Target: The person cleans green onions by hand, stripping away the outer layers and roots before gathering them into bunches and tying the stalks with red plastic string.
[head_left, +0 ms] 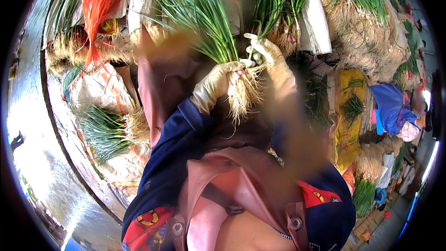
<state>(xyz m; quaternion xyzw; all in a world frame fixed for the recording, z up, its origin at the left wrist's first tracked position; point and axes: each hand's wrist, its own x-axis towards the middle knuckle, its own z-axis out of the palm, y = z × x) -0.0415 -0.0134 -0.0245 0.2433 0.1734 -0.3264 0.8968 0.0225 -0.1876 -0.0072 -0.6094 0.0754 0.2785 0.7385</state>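
Note:
My gloved left hand [210, 87] is closed round the lower stems of a bunch of spring onions [211, 32]. Their long green leaves fan up and away, and the pale, tangled roots [244, 95] hang below the fist. Just right of it, my gloved right hand [277, 67] has its fingers curled beside the bulbs. A green stalk runs into its fingers, so it seems to grip a spring onion as well. How many stalks it holds is hidden. Both gloves are cream-coloured and stained.
More spring onions [104, 132] lie on sacking at the left. An orange bundle of plastic strips [100, 14] hangs beyond them. Rooted onion heaps [362, 32] fill the far right, near a yellow sack [349, 125]. A brown apron [162, 74] covers my lap. Brown blurs hide parts of the view.

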